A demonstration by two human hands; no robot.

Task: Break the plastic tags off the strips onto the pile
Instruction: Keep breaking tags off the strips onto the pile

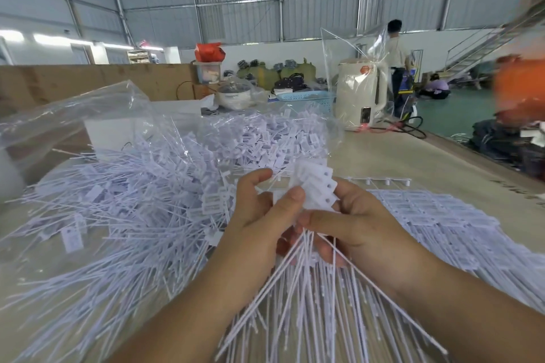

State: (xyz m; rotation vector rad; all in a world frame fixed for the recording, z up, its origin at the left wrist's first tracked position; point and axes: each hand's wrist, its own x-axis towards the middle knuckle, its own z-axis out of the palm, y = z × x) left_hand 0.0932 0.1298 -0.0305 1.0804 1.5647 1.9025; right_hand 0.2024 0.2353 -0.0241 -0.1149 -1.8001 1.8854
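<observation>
Both hands hold one bunch of white plastic tags (pixel 317 186) above the table, the flat tag heads fanned upward and the thin tails (pixel 298 283) spreading down toward me. My left hand (pixel 259 215) grips the bunch from the left, its thumb pressed on the tag heads. My right hand (pixel 354 224) grips it from the right, thumb laid across the stems. A big pile of loose tags (pixel 141 200) covers the table to the left. Unbroken strips of tags (pixel 436 215) lie in rows to the right, with a white runner bar (pixel 380 179) at their far edge.
A clear plastic bag (pixel 88 115) lies open behind the pile. A cream electric kettle (pixel 358 97), a blue basket (pixel 309 96) and a pot stand at the table's far end. A cardboard wall (pixel 88 79) runs along the left. People work in the background.
</observation>
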